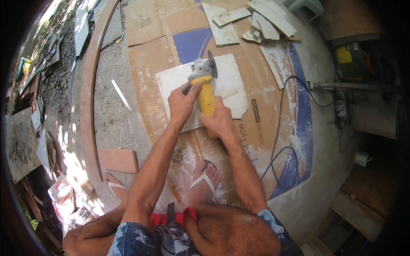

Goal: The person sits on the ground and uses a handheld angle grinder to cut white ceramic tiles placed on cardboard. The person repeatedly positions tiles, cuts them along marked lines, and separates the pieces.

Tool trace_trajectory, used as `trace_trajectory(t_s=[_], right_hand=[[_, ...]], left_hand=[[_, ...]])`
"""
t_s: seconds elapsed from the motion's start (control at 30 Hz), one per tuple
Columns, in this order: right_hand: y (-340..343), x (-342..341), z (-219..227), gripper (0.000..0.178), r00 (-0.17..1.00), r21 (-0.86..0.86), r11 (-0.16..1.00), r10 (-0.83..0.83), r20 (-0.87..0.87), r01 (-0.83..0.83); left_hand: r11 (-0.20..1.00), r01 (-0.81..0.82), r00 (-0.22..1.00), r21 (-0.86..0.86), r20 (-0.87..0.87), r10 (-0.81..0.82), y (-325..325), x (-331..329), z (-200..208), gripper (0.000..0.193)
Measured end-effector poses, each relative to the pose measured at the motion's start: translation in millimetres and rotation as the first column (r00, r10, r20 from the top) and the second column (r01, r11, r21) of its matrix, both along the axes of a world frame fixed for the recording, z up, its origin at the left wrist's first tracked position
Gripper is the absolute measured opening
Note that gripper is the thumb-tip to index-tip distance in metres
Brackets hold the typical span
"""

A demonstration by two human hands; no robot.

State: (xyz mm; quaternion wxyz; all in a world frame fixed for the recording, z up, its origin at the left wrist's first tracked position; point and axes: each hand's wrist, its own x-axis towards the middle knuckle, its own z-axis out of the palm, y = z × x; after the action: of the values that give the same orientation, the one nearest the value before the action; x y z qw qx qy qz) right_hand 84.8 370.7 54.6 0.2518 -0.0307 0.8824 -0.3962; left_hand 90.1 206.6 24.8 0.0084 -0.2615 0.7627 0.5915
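Grinder point(205, 85) gripped between both hands, disc over white tile point(230, 85)

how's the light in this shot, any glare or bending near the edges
Head view: harsh sun blows out patches of ground at the left, while the right side sits in deep shadow; the tile and grinder are evenly lit and sharp; the fisheye bends the curved board and cardboard edges, with black corners.

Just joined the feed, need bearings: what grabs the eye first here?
The yellow grinder at centre, gripped by both the left hand and the right hand, its disc over a white tile on flattened cardboard. Tile offcuts are heaped at the top, and a black cord trails right.
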Motion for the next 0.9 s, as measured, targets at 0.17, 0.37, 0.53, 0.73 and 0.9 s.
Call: trace_trajectory(t_s=[0.17, 0.37, 0.53, 0.73, 0.9], right_hand=[[3, 3, 2, 0.064, 1.000, 0.018, 1.000, -0.003, 0.016, 0.003], [4, 8, 4, 0.063, 1.000, 0.015, 1.000, 0.003, -0.009, -0.003], [6, 11, 4, 0.062, 1.000, 0.005, 1.000, 0.003, -0.012, -0.003], [7, 14, 4, 0.063, 1.000, 0.022, 1.000, 0.000, 0.003, 0.000], [9, 15, 8, 0.063, 1.000, 0.027, 1.000, -0.001, 0.018, 0.001]], left_hand=[[1.000, 0.010, 1.000, -0.010, 0.017, -0.010, 2, 4, 2, 0.069], [0.999, 0.009, 1.000, -0.030, 0.017, -0.009, 4, 8, 2, 0.068], [0.999, -0.013, 1.000, -0.033, -0.023, 0.012, 7, 12, 0, 0.069], [1.000, 0.006, 1.000, -0.020, 0.029, -0.006, 9, 15, 9, 0.068], [1.000, 0.014, 0.999, -0.013, 0.033, -0.014, 10, 15, 10, 0.068]])
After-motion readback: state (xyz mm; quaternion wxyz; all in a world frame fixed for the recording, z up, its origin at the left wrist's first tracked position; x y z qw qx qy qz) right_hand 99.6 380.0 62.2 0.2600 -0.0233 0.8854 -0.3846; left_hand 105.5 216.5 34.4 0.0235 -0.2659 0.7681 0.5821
